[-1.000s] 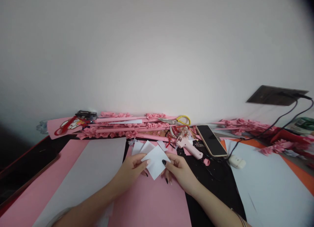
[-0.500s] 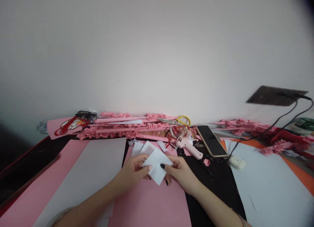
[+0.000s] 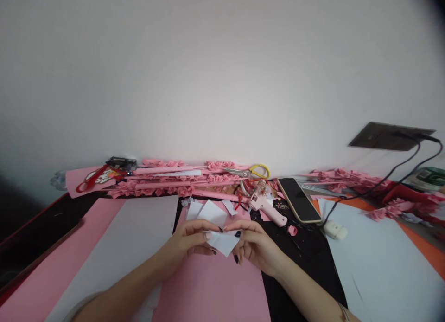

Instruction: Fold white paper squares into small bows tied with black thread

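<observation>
A small white paper square (image 3: 225,243) is pinched between both hands, its upper part bent over by the index fingers and its lower corner pointing down. My left hand (image 3: 189,241) is closed on its left side, thumb on the near face. On the right side my right hand (image 3: 253,243) grips it the same way, the lower fingers curled underneath. Just beyond the fingertips lie more white paper squares (image 3: 212,212). Beneath the hands is a pink sheet (image 3: 215,289).
A pink hot glue gun (image 3: 267,208), a phone (image 3: 299,200) and a white charger (image 3: 335,230) lie to the right. Yellow-handled scissors (image 3: 255,171) rest on pink paper flower stems (image 3: 167,185) along the wall. White sheets (image 3: 121,238) flank both sides; black cables (image 3: 392,166) hang from an outlet.
The paper square lay flat, facing me as a diamond; now its top is folded over. Both index fingers have come together at its upper edge.
</observation>
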Demonstrator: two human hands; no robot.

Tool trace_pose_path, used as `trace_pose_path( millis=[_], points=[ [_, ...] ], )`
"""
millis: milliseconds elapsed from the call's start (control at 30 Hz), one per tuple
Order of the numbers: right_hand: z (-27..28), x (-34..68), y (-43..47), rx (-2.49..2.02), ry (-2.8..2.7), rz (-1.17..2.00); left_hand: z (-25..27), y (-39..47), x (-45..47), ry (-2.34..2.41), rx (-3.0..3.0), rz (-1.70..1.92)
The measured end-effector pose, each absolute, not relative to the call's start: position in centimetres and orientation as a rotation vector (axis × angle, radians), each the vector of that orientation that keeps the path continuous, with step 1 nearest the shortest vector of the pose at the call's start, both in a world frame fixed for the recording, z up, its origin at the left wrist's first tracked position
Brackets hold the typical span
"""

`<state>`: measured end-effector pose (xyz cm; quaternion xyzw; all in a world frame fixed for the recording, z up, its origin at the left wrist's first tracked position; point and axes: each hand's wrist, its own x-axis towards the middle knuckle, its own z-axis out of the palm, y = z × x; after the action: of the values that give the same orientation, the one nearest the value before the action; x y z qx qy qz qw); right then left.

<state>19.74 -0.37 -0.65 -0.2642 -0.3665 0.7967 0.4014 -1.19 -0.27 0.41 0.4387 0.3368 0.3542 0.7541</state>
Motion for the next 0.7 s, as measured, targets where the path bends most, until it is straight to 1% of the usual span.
trace_pose_path(
  millis=[233, 400, 700],
  points=[
    [-0.47, 19.80, -0.31, -0.570, -0.823, 2.129, 0.22, -0.17, -1.31, 0.596, 0.817, 0.700],
    [-0.37, 19.90, -0.33, -0.522, -0.737, 2.168, 0.00, -0.10, -1.27, 0.561, 0.783, 0.730],
    [-0.19, 20.10, -0.13, -0.542, -0.720, 2.105, 0.22, -0.03, -1.19, 0.574, 0.740, 0.809]
  ],
)
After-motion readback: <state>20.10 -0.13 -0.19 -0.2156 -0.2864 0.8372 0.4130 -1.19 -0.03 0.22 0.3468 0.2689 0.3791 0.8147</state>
